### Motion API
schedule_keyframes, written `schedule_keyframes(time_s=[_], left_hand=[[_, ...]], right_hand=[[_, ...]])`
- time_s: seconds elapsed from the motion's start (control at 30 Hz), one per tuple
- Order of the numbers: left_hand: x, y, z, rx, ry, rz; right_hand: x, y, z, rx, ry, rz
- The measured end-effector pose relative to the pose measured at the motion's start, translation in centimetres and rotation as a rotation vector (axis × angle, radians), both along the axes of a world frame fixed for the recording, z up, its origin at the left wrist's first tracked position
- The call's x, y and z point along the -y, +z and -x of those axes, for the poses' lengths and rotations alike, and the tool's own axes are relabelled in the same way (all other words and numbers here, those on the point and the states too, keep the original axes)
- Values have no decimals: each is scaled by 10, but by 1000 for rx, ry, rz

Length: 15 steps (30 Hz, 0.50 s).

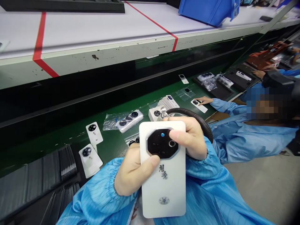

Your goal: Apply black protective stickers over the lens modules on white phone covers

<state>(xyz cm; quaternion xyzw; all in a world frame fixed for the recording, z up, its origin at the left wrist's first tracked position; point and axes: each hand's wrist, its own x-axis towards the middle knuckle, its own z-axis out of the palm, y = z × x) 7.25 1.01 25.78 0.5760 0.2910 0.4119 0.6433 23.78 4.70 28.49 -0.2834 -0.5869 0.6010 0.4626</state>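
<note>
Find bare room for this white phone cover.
Widest: the white shelf, between its two red tape lines, in front of the black tray. On the green bench, a small patch lies between the two loose covers at left and the clear plastic. Beyond the held cover it is crowded, with the hose and the fanned covers close together.

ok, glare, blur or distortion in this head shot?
Head view: white phone back panel fairly sharp, but fine detail on its emblem is lost; clear plastic bags glint; grey floor darkens lower right; black stacked pieces look smeared, blur or stretch unclear.
</note>
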Motion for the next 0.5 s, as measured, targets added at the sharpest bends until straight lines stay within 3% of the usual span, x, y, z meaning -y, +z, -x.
schedule_keyframes(time_s=[0.17,0.27,0.5], left_hand=[[-4,-16,2,-30,30,107],[-8,-36,4,-65,80,219],[-22,-125,13,-180,303,465]], right_hand=[[2,-22,3,-29,-88,87],[-1,-45,7,5,-117,150],[-4,-137,20,232,-240,138]])
